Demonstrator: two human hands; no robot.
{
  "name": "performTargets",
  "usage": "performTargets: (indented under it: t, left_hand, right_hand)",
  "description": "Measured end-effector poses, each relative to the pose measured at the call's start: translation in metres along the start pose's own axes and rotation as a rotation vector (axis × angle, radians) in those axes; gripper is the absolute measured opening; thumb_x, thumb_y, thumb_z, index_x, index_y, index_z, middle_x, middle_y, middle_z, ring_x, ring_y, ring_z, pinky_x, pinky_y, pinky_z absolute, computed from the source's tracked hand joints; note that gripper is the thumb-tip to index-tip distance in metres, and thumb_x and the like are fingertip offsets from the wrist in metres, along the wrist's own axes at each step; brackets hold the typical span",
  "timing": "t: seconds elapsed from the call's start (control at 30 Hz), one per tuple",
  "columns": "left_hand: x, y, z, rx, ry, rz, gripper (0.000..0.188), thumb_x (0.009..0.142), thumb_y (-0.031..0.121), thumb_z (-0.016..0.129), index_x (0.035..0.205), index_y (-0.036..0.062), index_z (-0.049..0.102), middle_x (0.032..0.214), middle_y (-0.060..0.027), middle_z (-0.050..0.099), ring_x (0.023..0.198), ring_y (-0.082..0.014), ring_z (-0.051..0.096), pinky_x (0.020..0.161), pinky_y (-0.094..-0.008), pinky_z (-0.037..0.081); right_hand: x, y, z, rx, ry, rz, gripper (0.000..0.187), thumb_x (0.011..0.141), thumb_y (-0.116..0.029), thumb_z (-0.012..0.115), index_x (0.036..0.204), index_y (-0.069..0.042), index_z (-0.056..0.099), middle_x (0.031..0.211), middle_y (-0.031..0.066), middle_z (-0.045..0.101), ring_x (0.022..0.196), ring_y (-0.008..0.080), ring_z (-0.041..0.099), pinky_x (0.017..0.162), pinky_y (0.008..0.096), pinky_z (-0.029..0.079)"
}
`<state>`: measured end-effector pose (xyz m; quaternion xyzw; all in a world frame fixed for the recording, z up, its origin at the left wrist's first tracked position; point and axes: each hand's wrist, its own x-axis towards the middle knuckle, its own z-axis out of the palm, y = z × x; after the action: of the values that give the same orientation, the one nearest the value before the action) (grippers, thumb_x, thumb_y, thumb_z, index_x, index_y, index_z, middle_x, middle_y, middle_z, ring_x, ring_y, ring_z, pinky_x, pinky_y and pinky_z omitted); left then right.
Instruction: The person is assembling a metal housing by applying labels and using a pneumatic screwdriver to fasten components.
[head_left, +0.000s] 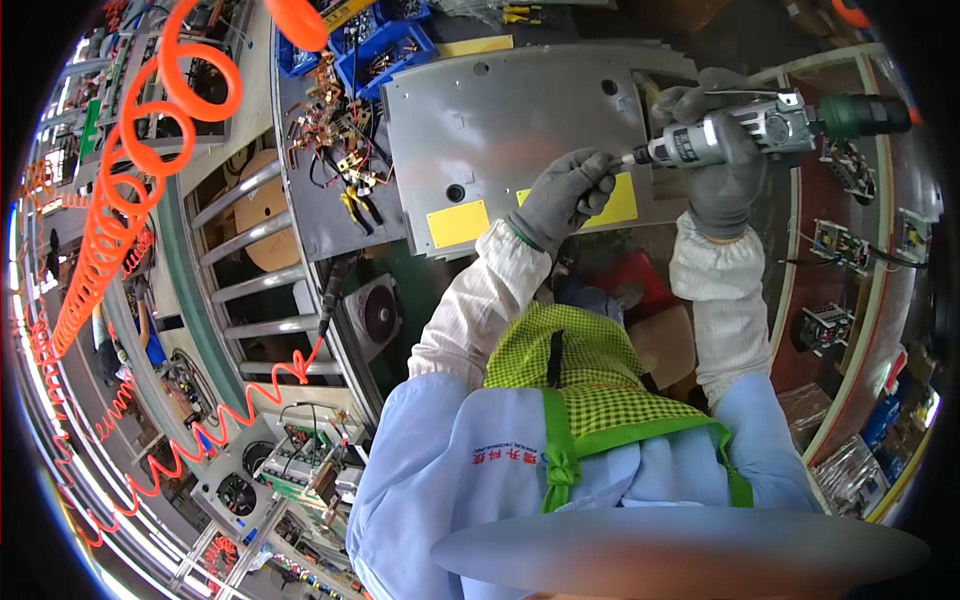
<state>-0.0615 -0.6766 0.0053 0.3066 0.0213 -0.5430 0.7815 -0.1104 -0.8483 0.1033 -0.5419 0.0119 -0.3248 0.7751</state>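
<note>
The upper centre of the frame is filled by a broad metal panel (525,125), with a dark table (322,228) shown along its left edge. By the panel's right edge, at the upper right, a power tool (788,128) is held nearly level by the right hand (725,180), whose fingers are wrapped around its body. The left hand (570,195) is closed to a pinch, apparently on the slim bit (630,158) at the tool's nose. For this handling, the body is best kept steady, the bit gripped in line with the tool's axis, any switch left unpressed, and sideways load on the slender tip avoided.

The panel is of flat, dull grey sheet, pierced by round holes. The tool is roughly cylindrical, its casing silvery and its far end dark green. Both hands are covered by soft, creased grey gloves. Smooth yellow labels (457,224) are carried on the panel.
</note>
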Motion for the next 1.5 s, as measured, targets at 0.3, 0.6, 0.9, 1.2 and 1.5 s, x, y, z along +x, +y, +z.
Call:
performTargets:
  t: [0.3,0.6,0.9,1.2,1.5]
  left_hand:
    - [0.048,-0.018,-0.026,1.038,-0.055,0.185,0.030,0.096,0.029,0.055,0.105,0.0032,0.068,0.078,-0.0043,0.064,0.065,-0.0129,0.056,0.062,-0.0282,0.048]
    - [0.096,-0.037,-0.054,1.427,-0.042,0.185,0.029,0.088,0.032,0.059,0.096,0.0063,0.071,0.081,-0.0185,0.068,0.075,-0.0332,0.065,0.071,-0.0401,0.051]
    - [0.105,-0.043,-0.051,1.556,-0.036,0.180,0.027,0.088,0.033,0.061,0.093,0.0087,0.072,0.081,-0.0156,0.068,0.076,-0.0340,0.065,0.070,-0.0405,0.052]
    - [0.106,-0.037,-0.049,1.612,-0.094,0.121,0.029,0.090,0.033,0.062,0.096,0.0070,0.072,0.083,-0.0162,0.069,0.078,-0.0328,0.066,0.070,-0.0383,0.051]
    - [0.016,-0.026,-0.062,1.957,0.169,0.253,0.040,0.079,0.043,0.070,0.102,0.0107,0.064,0.086,-0.0133,0.069,0.079,-0.0345,0.066,0.069,-0.0451,0.052]
  right_hand:
    - [-0.025,0.044,-0.066,-0.304,0.015,0.036,0.026,0.087,-0.013,0.054,0.106,0.004,0.059,0.089,0.0126,0.065,0.088,0.0267,0.065,0.081,0.0413,0.054]
    - [-0.041,0.086,-0.083,-0.320,0.098,0.019,0.016,0.087,-0.006,0.058,0.098,0.005,0.061,0.083,0.0131,0.066,0.083,0.0257,0.067,0.078,0.0406,0.055]
    - [-0.043,0.092,-0.096,-0.342,0.081,-0.020,0.023,0.087,-0.007,0.058,0.107,0.005,0.057,0.082,0.0126,0.067,0.079,0.0261,0.068,0.077,0.0407,0.057]
    - [-0.044,0.094,-0.095,-0.319,0.107,-0.094,0.029,0.083,-0.009,0.061,0.108,0.006,0.056,0.081,0.0135,0.068,0.078,0.0239,0.068,0.078,0.0403,0.056]
    - [-0.047,0.081,-0.089,-0.308,0.191,-0.055,0.032,0.081,-0.008,0.058,0.108,0.008,0.054,0.078,0.0140,0.066,0.075,0.0258,0.066,0.078,0.0433,0.055]
